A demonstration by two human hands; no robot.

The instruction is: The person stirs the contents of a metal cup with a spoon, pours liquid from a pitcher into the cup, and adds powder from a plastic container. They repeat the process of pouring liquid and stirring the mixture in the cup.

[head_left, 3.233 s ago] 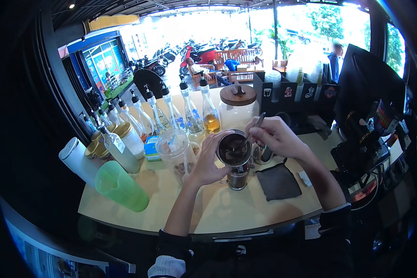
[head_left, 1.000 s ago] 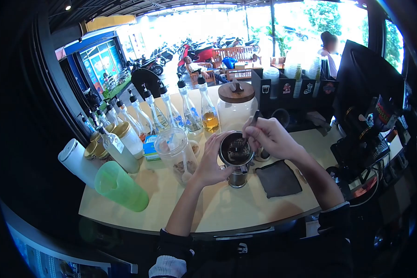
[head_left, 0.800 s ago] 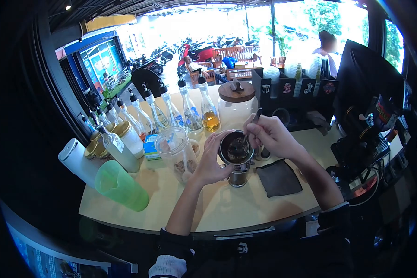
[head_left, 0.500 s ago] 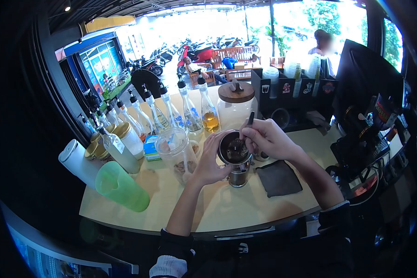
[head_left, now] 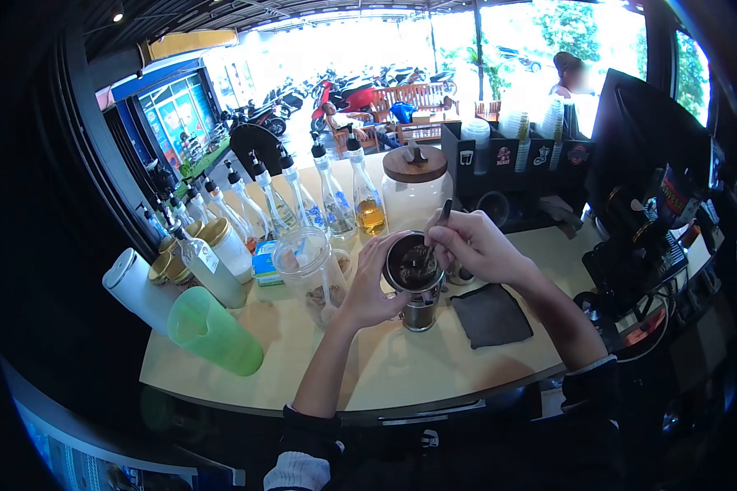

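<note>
My left hand (head_left: 371,282) is wrapped round the side of a round metal cup (head_left: 391,285), its thumb near the lower rim. Dark brown liquid with some froth shows inside the cup, whose mouth tilts toward me. Between the fingers of my right hand (head_left: 477,245) is a dark-handled spoon (head_left: 445,213), its lower end reaching into the cup. Directly below the cup stands a shiny metal container (head_left: 419,315), partly covered by it. Beside my left wrist is a clear jar (head_left: 301,274) with brown contents and a pale spoon inside.
A dark folded cloth (head_left: 491,316) lies to the right. A green pitcher (head_left: 215,331) stands front left. Several pump bottles (head_left: 333,196) line the back, beside a wooden-lidded jar (head_left: 418,192). A black cup holder (head_left: 512,176) and a dark screen (head_left: 651,151) stand right. A person (head_left: 569,82) is outside.
The spoon has shifted slightly within the cup, and the liquid's surface looks different. Both hands keep nearly the same place and grip.
</note>
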